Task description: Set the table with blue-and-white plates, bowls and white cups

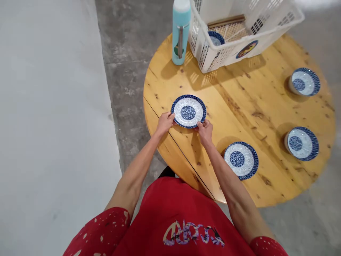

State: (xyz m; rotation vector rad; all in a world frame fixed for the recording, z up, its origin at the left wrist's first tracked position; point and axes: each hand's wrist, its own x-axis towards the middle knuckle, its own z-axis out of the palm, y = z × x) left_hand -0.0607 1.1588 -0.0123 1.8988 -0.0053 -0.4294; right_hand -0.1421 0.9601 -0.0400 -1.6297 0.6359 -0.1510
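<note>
Both my hands are at the near rim of a blue-and-white patterned bowl [188, 112], seen almost straight from above. My left hand [166, 122] pinches its left edge, thumb on the rim. On the lower right edge, my right hand [205, 131] grips in the same way. The bowl is level; whether its base touches the wooden table is hidden. Another patterned bowl [241, 160] stands upright below and to the right, partly covered by my right forearm.
The round wooden table [239, 106] also bears two more bowls, one at the right back [305, 82] and one at the right [302, 143]. Behind stand a light blue bottle [181, 35] and a white plastic basket [234, 55] containing a patterned bowl [216, 38] and brown sticks [226, 21].
</note>
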